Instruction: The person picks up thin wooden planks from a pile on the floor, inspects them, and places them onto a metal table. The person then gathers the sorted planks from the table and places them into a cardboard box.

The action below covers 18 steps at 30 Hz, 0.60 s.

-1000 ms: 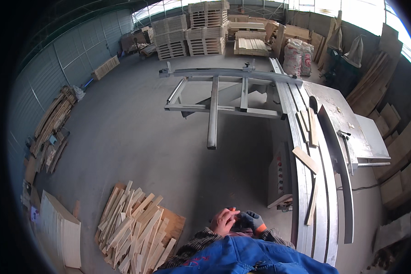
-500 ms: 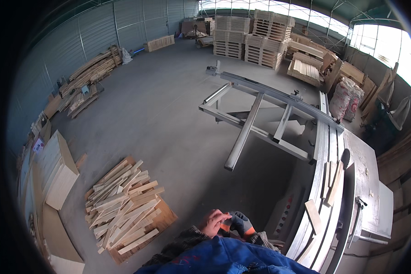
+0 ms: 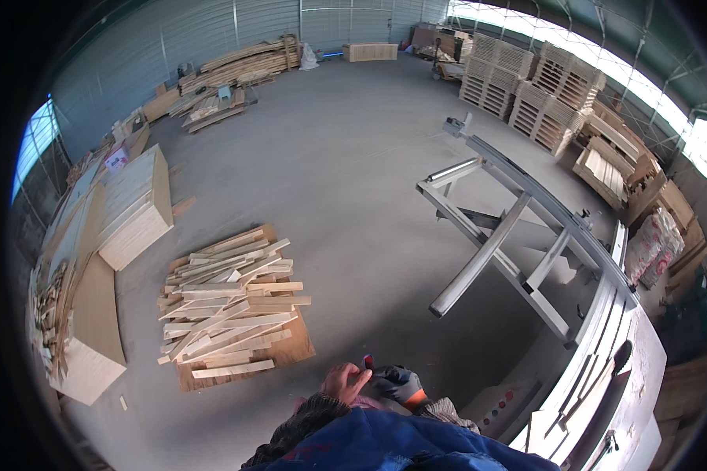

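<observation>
Close against the blue garment (image 3: 385, 439), the bare left hand (image 3: 344, 383) and gloved right hand (image 3: 399, 385) meet at waist height, presumably so that both can reach one small thing. That red-and-blue object (image 3: 368, 361) sits upright between their fingertips, too small to identify. Both hands are partly curled; I cannot tell which one grips it. The forearms angle inward, the left hand's fingers pointing toward the right hand. Ahead and left, loose wooden strips (image 3: 239, 326) lie heaped on a brown board (image 3: 305, 345), which likely keeps them off the floor (image 3: 353, 235). At right, more strips lie on the saw's table (image 3: 640, 345) beside the dark blade (image 3: 623, 357). Farther back, pallets (image 3: 491, 78) stand stacked, probably to save space.
</observation>
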Available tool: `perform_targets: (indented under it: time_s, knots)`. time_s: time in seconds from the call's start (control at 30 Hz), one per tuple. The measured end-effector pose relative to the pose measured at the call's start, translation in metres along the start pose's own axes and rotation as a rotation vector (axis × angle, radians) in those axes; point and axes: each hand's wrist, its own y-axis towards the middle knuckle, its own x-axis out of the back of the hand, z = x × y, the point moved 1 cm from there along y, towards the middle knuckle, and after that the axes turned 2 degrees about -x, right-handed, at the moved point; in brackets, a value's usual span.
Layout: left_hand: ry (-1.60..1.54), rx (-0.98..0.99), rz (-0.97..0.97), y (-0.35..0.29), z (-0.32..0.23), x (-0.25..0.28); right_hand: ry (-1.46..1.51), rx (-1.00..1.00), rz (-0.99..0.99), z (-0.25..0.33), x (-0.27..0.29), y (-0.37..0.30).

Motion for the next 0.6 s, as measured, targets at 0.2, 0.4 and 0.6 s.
perform_targets:
  time_s: [0.2, 0.4, 0.6]
  knots:
    - [-0.169, 0.231, -0.070, 0.000, 0.023, 0.015, -0.880, 0.284, 0.364, -0.025, -0.005, 0.039]
    - [-0.463, 0.290, -0.120, 0.024, 0.046, 0.071, -0.019, -0.285, -0.133, -0.037, -0.046, 0.081]
    - [-0.166, 0.064, -0.238, 0.033, 0.107, 0.094, -0.305, -0.446, 0.209, -0.059, -0.094, 0.143]
